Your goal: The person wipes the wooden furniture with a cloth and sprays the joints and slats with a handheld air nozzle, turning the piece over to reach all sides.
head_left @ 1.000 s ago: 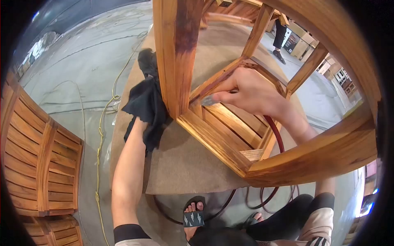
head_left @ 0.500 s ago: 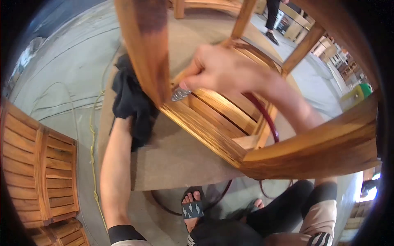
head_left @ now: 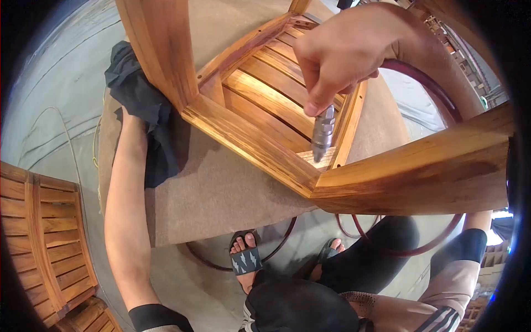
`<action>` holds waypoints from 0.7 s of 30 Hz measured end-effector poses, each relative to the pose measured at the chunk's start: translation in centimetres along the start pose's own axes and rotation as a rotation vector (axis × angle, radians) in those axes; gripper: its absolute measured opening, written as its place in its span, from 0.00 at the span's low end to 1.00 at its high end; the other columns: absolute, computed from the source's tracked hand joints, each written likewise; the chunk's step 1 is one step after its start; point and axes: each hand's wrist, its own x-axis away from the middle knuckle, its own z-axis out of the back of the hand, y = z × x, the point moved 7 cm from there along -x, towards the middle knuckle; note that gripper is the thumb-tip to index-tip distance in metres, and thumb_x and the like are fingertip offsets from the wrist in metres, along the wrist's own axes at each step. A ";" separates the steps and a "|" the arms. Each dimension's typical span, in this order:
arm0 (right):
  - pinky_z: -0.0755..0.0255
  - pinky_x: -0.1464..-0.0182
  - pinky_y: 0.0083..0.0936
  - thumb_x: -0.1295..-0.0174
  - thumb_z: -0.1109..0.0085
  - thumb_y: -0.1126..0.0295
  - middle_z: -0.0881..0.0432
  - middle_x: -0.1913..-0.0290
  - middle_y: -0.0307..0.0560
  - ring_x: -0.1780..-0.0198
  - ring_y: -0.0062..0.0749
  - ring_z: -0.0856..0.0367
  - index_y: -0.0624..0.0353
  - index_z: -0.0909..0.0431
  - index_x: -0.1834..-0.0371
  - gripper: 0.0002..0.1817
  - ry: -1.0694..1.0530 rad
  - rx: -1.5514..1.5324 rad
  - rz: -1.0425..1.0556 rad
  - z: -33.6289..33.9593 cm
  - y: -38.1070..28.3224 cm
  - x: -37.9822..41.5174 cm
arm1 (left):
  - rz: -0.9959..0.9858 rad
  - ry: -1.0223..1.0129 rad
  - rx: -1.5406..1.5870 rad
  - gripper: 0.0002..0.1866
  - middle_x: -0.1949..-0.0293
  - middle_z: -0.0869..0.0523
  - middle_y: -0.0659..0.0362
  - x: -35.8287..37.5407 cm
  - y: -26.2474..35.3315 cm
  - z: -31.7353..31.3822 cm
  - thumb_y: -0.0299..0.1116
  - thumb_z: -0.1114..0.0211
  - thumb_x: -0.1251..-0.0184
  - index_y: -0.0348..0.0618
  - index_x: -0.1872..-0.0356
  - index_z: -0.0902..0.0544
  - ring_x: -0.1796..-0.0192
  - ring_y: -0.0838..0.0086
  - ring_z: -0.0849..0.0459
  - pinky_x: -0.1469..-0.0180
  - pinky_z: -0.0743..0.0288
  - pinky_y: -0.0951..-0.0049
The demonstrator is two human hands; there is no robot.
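Note:
My right hand (head_left: pixel 348 52) is closed around a metal air nozzle (head_left: pixel 323 133), its tip pointing down over the near right corner of a wooden chair frame (head_left: pixel 249 146). A dark red hose (head_left: pixel 423 80) runs from that hand. The frame has a slatted seat (head_left: pixel 271 83) and thick legs, and rests on a brown covered table (head_left: pixel 221 205). My left hand is hidden under a black cloth (head_left: pixel 146 105), left of the chair's leg (head_left: pixel 163 50).
Slatted wooden furniture (head_left: pixel 47 238) stands at the lower left. Below the table, the red hose loops over the floor near my sandalled feet (head_left: pixel 246 260). Stacked wooden pieces show at the far right.
My right hand and the nozzle have moved from the left corner of the frame to the near right corner. The view has shifted, and less of the person in the background shows.

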 end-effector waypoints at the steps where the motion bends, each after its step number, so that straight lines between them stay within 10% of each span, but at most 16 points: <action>1: 0.37 0.81 0.26 0.37 0.41 0.55 0.30 0.87 0.36 0.85 0.26 0.31 0.60 0.15 0.75 0.19 0.001 -0.020 -0.008 -0.5 0.1 -0.7 | -0.008 0.003 -0.002 0.16 0.59 0.15 0.55 0.0 0.1 0.0 0.38 0.49 0.23 0.34 0.55 0.20 0.60 0.71 0.16 0.58 0.22 0.68; 21: 0.36 0.82 0.25 0.37 0.39 0.57 0.28 0.86 0.39 0.86 0.24 0.30 0.64 0.16 0.75 0.20 0.135 -0.181 0.025 -2.7 2.6 0.1 | -0.351 0.419 -0.190 0.14 0.62 0.15 0.56 5.5 10.1 1.8 0.34 0.48 0.23 0.30 0.59 0.20 0.61 0.74 0.18 0.60 0.23 0.69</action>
